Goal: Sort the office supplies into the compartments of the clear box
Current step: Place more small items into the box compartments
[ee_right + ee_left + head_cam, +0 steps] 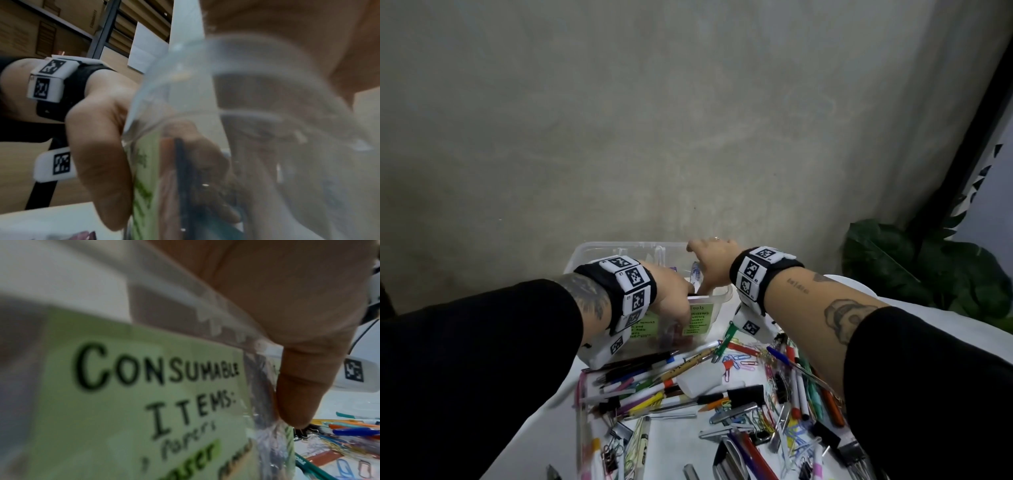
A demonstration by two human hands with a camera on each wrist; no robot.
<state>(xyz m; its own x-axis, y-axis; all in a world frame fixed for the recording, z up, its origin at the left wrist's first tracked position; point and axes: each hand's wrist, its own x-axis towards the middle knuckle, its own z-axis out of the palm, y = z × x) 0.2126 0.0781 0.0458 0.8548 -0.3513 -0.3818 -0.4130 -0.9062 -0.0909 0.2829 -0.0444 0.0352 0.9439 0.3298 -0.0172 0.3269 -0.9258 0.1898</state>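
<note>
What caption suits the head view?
Both hands, left hand and right hand, reach into the clear box above scattered pens.

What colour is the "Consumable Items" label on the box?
Light green label with black lettering, clearest in the left wrist view.

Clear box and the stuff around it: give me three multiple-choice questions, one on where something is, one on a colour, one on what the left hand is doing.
1. Where are the loose pens and clips?
A. Inside the clear box
B. On the table, nearer the person than the box
C. On the floor

2. What colour are the labels on the box's front wall?
A. Green
B. Red
C. Blue

3. How is the left hand placed?
A. Flat on the table
B. Thumb outside the front wall, fingers inside the box
C. Raised high above the box

Answers: B, the head view shows them spread before the box; A, both wrist views show green paper; B, the right wrist view shows it straddling the wall.
</note>
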